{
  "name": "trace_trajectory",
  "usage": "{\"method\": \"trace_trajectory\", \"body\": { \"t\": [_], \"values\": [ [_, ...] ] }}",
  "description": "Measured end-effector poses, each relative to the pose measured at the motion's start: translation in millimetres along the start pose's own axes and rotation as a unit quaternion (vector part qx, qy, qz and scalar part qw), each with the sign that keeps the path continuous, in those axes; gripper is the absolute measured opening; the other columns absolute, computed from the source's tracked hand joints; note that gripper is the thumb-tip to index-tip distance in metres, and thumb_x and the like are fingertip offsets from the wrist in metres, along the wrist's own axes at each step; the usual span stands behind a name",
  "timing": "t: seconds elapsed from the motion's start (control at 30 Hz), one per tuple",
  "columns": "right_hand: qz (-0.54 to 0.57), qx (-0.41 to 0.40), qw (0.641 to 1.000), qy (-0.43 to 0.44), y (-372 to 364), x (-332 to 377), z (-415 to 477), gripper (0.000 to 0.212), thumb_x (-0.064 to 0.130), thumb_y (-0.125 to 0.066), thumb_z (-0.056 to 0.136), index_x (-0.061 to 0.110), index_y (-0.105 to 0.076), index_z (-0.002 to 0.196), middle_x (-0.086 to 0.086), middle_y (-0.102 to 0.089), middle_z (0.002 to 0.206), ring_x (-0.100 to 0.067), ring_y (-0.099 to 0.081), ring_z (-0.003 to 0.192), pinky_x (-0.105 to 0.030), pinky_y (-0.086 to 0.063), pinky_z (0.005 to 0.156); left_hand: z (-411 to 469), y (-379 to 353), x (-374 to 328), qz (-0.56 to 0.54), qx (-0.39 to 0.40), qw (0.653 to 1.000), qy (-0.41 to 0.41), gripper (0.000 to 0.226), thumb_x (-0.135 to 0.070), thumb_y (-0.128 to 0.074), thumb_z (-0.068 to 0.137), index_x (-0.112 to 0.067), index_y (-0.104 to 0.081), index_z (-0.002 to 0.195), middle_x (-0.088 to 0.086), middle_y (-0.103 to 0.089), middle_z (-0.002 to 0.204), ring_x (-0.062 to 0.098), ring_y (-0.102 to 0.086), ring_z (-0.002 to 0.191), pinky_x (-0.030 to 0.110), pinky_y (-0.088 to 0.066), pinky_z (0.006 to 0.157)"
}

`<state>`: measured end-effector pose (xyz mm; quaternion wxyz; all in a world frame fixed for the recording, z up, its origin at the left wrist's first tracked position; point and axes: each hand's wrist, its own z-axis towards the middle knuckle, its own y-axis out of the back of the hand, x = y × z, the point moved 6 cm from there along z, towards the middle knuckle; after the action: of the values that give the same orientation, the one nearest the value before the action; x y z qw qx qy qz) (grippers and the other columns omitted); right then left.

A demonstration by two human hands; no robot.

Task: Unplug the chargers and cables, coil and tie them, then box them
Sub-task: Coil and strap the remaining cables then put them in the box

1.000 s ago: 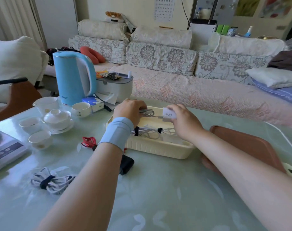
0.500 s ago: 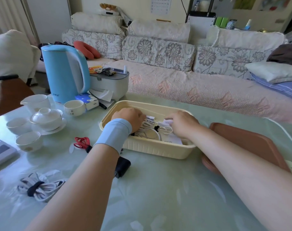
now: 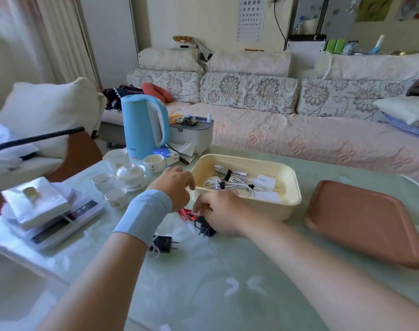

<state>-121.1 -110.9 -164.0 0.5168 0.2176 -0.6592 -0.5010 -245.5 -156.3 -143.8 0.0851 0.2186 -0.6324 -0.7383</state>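
**While both hands work at the box front: one charger in hand, cables boxed**

Where the cream box (image 3: 292,187) stands on the green table (image 3: 227,295), several coiled white cables (image 3: 230,181) with black ties lie inside it, alongside a white charger (image 3: 267,180) toward its far right. Just in front of the box's near left corner, the right hand (image 3: 218,215) has its fingers curled over a black charger (image 3: 204,229), prongs pointing down. A red cable (image 3: 185,215) runs from that charger (partly hidden under the hand). The left hand (image 3: 173,187), wearing a blue wristband (image 3: 144,216), sits at the box's left wall, fingers bent with tips near the rim; whether they pinch anything cannot be told. Nearer than the box, to its left, another black adapter (image 3: 164,243) lies on the table with a pale cord. Right of the box lies a brown lid (image 3: 366,223). Behind the box to its left stand a blue kettle (image 3: 144,125) and white teaware (image 3: 129,174).
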Motion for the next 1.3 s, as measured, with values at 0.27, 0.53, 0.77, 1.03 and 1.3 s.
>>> {"method": "trace_trajectory", "body": {
  "t": [0.27, 0.53, 0.77, 1.03, 1.3],
  "values": [
    [-0.079, 0.103, 0.991, 0.018, -82, 62, -8, 0.059, 0.036, -0.061, 0.087, 0.026, -0.042, 0.142, -0.005, -0.049, 0.141, -0.028, -0.046, 0.130, -0.039, -0.043, 0.101, -98, -31, 87, 0.079, 0.263, 0.952, 0.133, 0.064, -0.014, -0.051, 0.089, -0.036, -0.032, 0.146, -0.003, -0.032, 0.150, 0.022, -0.040, 0.133, 0.028, -0.038, 0.105],
    [-0.081, 0.023, 0.996, 0.005, -64, 47, 0, 0.036, 0.017, -0.054, 0.089, 0.024, -0.057, 0.124, -0.004, -0.049, 0.122, -0.031, -0.054, 0.115, -0.040, -0.047, 0.092, -90, -26, 73, 0.025, 0.190, 0.978, 0.087, 0.037, -0.039, -0.073, 0.080, -0.025, -0.065, 0.113, -0.004, -0.061, 0.111, 0.018, -0.057, 0.096, 0.027, -0.044, 0.086],
    [-0.052, -0.137, 0.989, -0.008, 17, -6, -3, 0.039, 0.017, -0.056, 0.093, 0.027, -0.055, 0.130, 0.002, -0.046, 0.122, -0.027, -0.056, 0.108, -0.042, -0.048, 0.089, -41, 7, 20, -0.128, -0.009, 0.991, 0.033, 0.038, -0.026, -0.072, 0.081, -0.033, -0.056, 0.114, -0.011, -0.062, 0.105, 0.016, -0.059, 0.089, 0.025, -0.046, 0.077],
    [-0.040, -0.236, 0.968, -0.077, 80, -91, -12, 0.035, 0.016, -0.062, 0.093, 0.027, -0.054, 0.125, 0.001, -0.058, 0.127, -0.022, -0.057, 0.112, -0.032, -0.046, 0.086, 38, 0, -50, -0.129, -0.151, 0.980, -0.031, 0.026, 0.000, -0.060, 0.085, -0.023, -0.072, 0.090, -0.002, -0.057, 0.100, 0.020, -0.056, 0.092, 0.025, -0.046, 0.079],
    [0.096, -0.306, 0.944, -0.076, 83, -140, 13, 0.025, 0.004, -0.062, 0.091, 0.028, -0.059, 0.098, 0.007, -0.066, 0.099, -0.018, -0.065, 0.086, -0.023, -0.046, 0.068, 92, -42, -70, -0.140, -0.097, 0.985, 0.008, 0.038, -0.016, -0.039, 0.091, -0.030, -0.061, 0.119, 0.000, -0.057, 0.125, 0.023, -0.049, 0.118, 0.043, -0.044, 0.098]
  ]
}}
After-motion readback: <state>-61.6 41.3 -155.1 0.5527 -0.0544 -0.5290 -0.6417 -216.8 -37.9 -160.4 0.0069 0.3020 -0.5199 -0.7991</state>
